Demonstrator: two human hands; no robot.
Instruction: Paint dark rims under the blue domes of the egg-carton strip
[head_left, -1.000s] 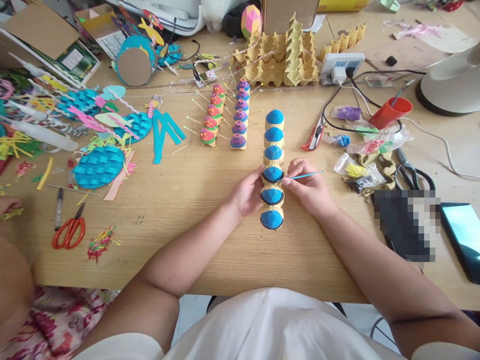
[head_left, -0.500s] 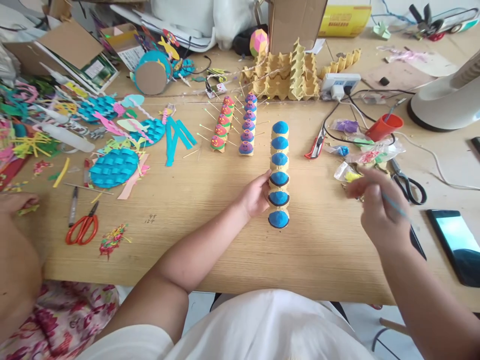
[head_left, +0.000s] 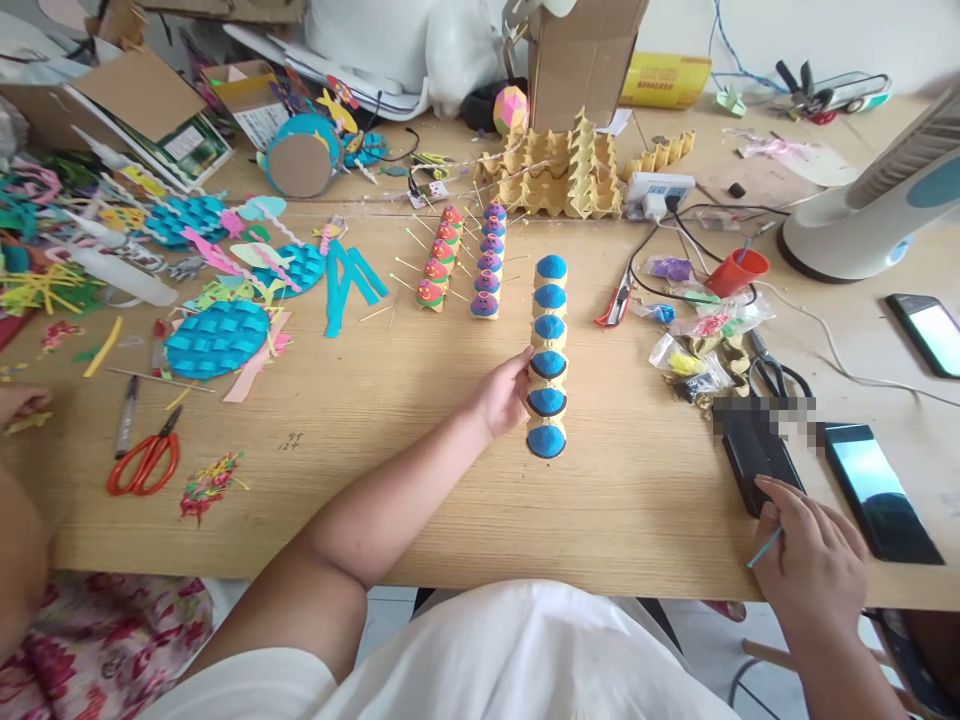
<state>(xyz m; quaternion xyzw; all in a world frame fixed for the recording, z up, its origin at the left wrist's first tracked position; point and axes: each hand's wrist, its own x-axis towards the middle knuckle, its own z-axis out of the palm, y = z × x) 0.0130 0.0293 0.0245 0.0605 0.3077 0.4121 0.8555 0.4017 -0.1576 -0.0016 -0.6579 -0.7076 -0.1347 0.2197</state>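
Holding bumpy, blue-domed cardboard strip (head_left: pixel 549 362)

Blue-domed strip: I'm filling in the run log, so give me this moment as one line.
left hand: holding blue-domed strip; right hand: holding blue stick near dark device; nearest three domes: dark-edged
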